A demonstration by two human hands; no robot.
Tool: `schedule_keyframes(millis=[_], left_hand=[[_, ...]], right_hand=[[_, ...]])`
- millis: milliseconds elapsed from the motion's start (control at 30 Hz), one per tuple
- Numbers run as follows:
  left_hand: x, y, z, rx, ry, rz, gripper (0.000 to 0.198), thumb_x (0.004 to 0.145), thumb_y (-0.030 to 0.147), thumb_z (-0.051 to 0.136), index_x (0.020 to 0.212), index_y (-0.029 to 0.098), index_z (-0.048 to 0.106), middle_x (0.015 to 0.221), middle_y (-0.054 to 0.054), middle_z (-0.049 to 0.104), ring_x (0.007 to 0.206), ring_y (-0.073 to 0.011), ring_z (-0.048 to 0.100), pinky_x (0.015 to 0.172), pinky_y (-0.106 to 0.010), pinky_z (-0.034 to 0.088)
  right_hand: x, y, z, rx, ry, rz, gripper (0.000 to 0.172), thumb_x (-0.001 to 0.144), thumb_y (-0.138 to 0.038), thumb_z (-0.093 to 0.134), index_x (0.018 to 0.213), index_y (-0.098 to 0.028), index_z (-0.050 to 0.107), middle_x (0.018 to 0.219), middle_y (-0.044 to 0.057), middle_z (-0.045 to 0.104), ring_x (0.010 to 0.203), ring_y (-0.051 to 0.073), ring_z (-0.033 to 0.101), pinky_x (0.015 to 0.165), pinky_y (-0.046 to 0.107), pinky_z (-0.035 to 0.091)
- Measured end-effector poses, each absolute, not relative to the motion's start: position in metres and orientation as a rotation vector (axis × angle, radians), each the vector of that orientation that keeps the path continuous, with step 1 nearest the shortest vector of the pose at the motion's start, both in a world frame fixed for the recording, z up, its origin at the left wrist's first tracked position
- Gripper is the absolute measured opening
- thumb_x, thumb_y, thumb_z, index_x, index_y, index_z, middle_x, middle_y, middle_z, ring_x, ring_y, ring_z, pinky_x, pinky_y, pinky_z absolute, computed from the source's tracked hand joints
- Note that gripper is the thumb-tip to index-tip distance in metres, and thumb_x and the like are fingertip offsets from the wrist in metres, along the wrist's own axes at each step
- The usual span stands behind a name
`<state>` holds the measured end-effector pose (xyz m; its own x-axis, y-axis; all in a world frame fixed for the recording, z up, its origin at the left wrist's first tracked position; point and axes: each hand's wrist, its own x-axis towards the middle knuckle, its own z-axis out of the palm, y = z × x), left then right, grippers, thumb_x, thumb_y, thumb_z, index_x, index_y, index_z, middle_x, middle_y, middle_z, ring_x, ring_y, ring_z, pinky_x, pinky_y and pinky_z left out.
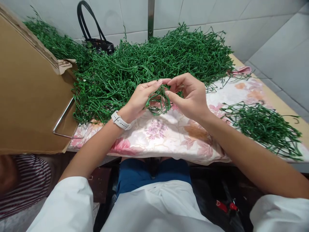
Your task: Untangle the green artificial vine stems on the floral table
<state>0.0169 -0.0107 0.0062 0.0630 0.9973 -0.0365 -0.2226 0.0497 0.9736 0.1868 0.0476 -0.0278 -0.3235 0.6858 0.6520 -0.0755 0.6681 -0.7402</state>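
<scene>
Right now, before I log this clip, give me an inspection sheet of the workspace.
Surface: floral cloth spread over a tan table.
Job's things: tangle of green wiry strands between the hands; large green heap behind; smaller green pile on the right.
Clutter: cardboard sheet with a metal wire loop at left; black handbag by the wall.
Hands: left hand, wearing a white watch, and right hand both pinch the tangle.
Cables: nothing seen.
Surroundings: tiled wall; person in a striped top at lower left; small red object below the table, too unclear to name.
</scene>
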Motion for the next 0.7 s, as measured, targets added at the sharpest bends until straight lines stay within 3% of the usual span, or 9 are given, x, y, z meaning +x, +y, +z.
schedule_keyframes(millis=[167,267,367,500,700], left_hand=[[0.025,-0.011,0.005,0.959,1.042,1.23,0.024,0.106,0.023,0.058,0.088,0.013,0.071,0.072,0.002,0.066,0.057,-0.0053,0.063,0.057,-0.017,0.055],[0.026,-0.012,0.007,0.978,1.058,1.196,0.032,0.108,0.018,0.052,0.078,0.013,0.063,0.066,0.003,0.06,0.052,-0.0044,0.06,0.051,-0.015,0.049],[0.025,-0.011,0.009,1.011,1.045,1.203,0.03,0.108,0.019,0.055,0.08,0.012,0.064,0.067,0.005,0.058,0.053,-0.0028,0.057,0.051,-0.014,0.046],[0.027,-0.01,0.006,1.145,1.093,1.272,0.029,0.106,0.018,0.06,0.077,0.013,0.062,0.062,0.007,0.05,0.048,-0.0012,0.046,0.047,-0.014,0.036],[0.025,-0.002,0.002,1.09,1.138,1.304,0.039,0.109,0.023,0.054,0.073,0.02,0.04,0.055,0.011,0.03,0.042,-0.0017,0.026,0.044,-0.016,0.025]], right_hand=[[0.192,0.05,-0.025,-0.348,-1.854,0.753,0.016,0.091,-0.028,0.074,0.107,-0.025,0.074,0.091,0.004,0.071,0.084,0.019,0.067,0.079,0.037,0.055],[0.193,0.048,-0.022,-0.411,-1.939,0.637,0.011,0.089,-0.024,0.077,0.1,-0.025,0.078,0.086,0.003,0.073,0.08,0.019,0.066,0.078,0.039,0.055],[0.192,0.047,-0.023,-0.431,-1.887,0.741,0.004,0.092,-0.027,0.077,0.093,-0.024,0.077,0.086,0.004,0.074,0.078,0.019,0.067,0.075,0.037,0.057],[0.186,0.048,-0.029,-0.413,-1.749,0.927,0.021,0.09,-0.041,0.083,0.089,-0.022,0.074,0.085,0.003,0.07,0.076,0.016,0.064,0.075,0.035,0.057],[0.193,0.056,-0.02,-0.372,-1.55,1.234,0.035,0.084,-0.052,0.088,0.084,-0.025,0.066,0.08,0.001,0.059,0.069,0.014,0.055,0.067,0.031,0.053]])
